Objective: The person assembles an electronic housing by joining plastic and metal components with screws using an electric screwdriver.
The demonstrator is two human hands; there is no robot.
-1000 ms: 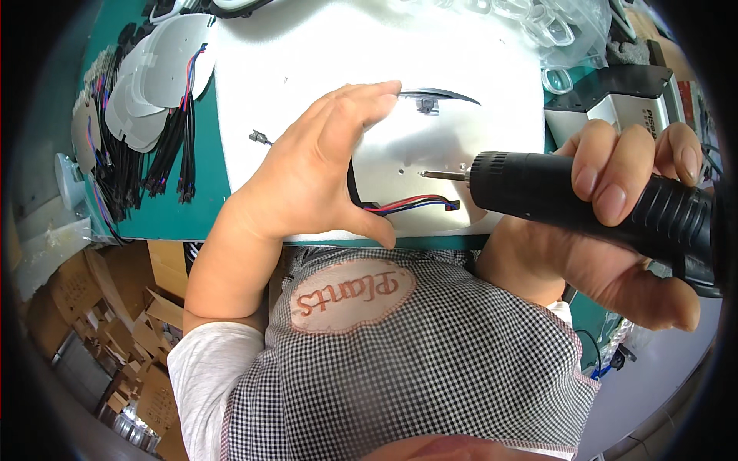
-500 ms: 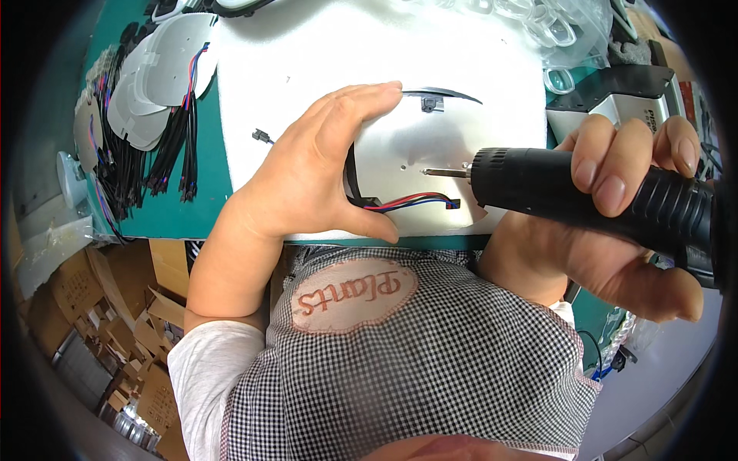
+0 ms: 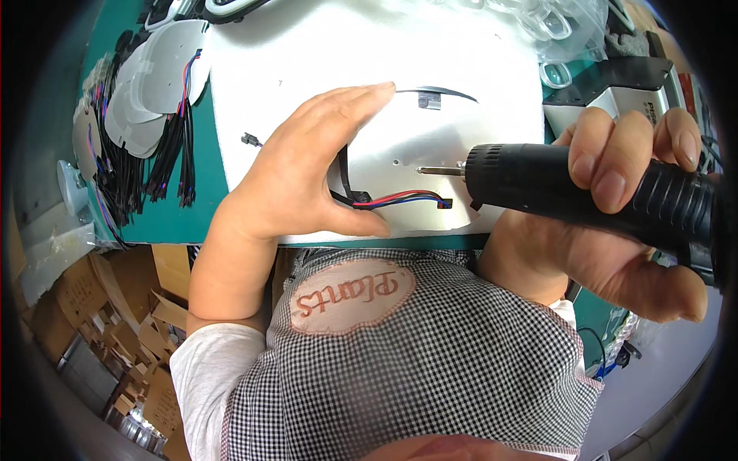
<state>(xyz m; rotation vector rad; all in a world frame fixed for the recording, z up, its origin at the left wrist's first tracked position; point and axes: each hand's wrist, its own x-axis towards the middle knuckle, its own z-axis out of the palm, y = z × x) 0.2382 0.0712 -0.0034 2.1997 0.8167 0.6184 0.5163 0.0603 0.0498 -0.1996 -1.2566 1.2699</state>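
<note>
My left hand (image 3: 307, 165) spans the left side of a silver metal plate (image 3: 384, 138), fingertips at its far edge and thumb at its near edge. Black strip runs along part of the plate's rim, and red, blue and black wires (image 3: 403, 197) end in a small black connector on its near part. In my right hand (image 3: 615, 192) is a black electric screwdriver (image 3: 523, 177), fingers wrapped round its body. Its thin bit (image 3: 440, 170) points left over the plate, near a small hole; whether the tip touches is unclear.
Under the plate lies a white foam mat (image 3: 254, 69) on a green table. Bundled black cables (image 3: 169, 161) and grey rounded plates (image 3: 173, 69) lie at the left. A plastic bag of clear parts (image 3: 565, 31) and a black-topped metal box (image 3: 615, 84) stand at the right.
The view has shifted a little, so the mat and plate appear slightly further left. Both hands keep their hold, and the screwdriver stays over the plate.
</note>
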